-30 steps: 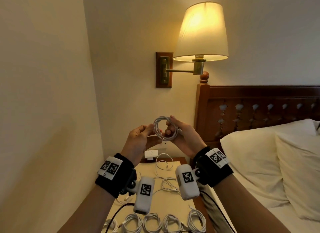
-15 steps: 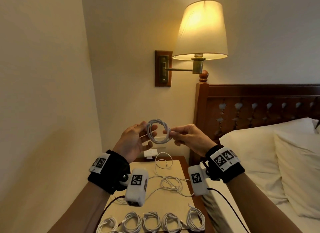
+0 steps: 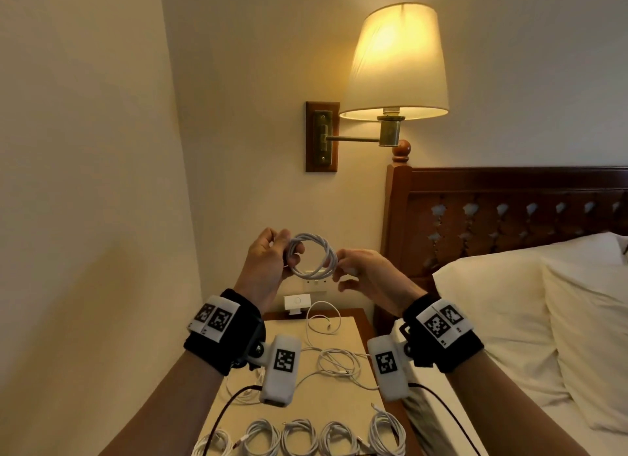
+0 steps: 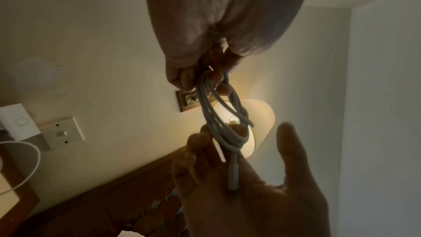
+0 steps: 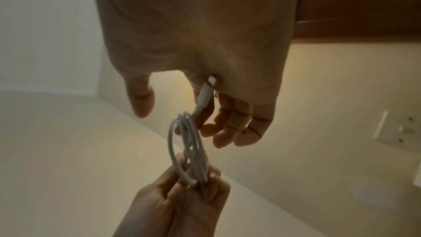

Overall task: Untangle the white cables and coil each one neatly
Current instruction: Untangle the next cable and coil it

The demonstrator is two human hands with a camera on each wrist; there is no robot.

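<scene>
A white cable wound into a small ring [image 3: 328, 246] hangs in the air above the bedside table. My left hand [image 3: 282, 248] grips the ring's left side, with fingers and thumb pinching the bundled strands [image 4: 206, 102]. My right hand [image 3: 343, 268] is at the ring's right side with its fingers relaxed and its thumb held apart. The cable's end plug [image 5: 206, 95] lies along those fingers. A tangle of loose white cables [image 3: 336, 364] lies on the table below. Several coiled white cables [image 3: 299, 438] sit in a row at its near edge.
The beige-topped bedside table [image 3: 339, 404] stands between the left wall and the bed. A white charger [image 3: 297, 302] sits at the wall behind it. A lit wall lamp [image 3: 394, 65], a dark wooden headboard [image 3: 509, 201] and white pillows [image 3: 509, 319] are to the right.
The ring has been turned between my hands. My left hand has shifted to grip its left side. My right hand has loosened, and its thumb has come away from the cable.
</scene>
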